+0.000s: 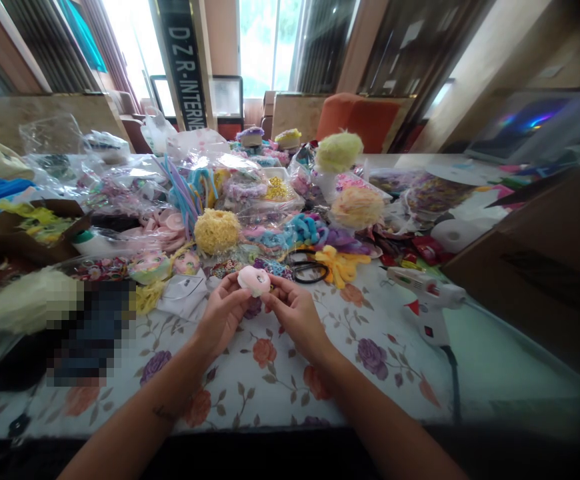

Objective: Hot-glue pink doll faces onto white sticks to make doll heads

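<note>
Between my two hands is a small pale pink doll head [254,281] with a painted eye, held above the near part of the table. My left hand [226,312] has its fingers closed on the head's left side. On the other side, the thumb and fingers of my right hand [293,310] pinch its right edge. Just beyond the hands lie small colourful beads [276,268] and black-handled scissors [310,267]. Two more doll heads with painted faces, one of them this doll face [187,261], lie to the left near a white paper piece [183,293].
A white hot glue gun [427,293] lies at the right, its cord running toward me. Yellow fuzzy yarn balls [217,231], yellow pipe-cleaner pieces [340,265] and plastic bags crowd the back. A cardboard box [545,267] stands far right. The floral tablecloth [265,387] spreads beneath my forearms.
</note>
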`<control>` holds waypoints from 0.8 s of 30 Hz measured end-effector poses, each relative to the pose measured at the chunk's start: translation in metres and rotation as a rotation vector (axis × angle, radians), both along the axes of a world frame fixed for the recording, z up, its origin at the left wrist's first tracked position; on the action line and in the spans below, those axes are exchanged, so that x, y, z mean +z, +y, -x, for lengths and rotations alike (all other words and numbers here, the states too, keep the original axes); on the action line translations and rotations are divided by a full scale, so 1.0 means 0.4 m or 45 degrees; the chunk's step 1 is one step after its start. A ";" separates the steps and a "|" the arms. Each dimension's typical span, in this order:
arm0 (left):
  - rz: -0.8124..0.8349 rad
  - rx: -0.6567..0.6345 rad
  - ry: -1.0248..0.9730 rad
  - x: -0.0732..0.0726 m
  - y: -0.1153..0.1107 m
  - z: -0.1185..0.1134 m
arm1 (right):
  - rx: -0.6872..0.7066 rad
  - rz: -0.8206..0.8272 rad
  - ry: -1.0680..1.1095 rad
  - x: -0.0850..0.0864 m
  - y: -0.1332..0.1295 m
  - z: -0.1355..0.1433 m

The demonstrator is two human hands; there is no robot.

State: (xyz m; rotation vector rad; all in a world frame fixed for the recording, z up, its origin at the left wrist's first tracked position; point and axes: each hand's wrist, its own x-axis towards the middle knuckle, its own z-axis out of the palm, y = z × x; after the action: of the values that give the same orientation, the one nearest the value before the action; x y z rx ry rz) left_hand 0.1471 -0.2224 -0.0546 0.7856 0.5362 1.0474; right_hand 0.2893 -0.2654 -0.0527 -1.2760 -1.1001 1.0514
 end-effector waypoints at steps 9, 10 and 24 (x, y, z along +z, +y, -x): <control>-0.009 0.025 0.038 -0.006 0.000 -0.001 | 0.005 -0.014 -0.032 0.000 0.001 0.001; -0.008 0.031 0.035 -0.009 0.001 -0.001 | 0.005 -0.012 -0.038 0.000 0.001 0.001; -0.056 0.248 0.094 -0.008 0.011 0.003 | -0.075 -0.227 -0.291 0.017 -0.021 0.022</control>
State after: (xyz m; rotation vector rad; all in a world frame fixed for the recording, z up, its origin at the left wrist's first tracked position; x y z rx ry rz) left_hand 0.1459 -0.2182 -0.0580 0.8251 0.6645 1.2163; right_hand 0.2803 -0.2738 -0.0459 -1.2979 -1.2907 0.7583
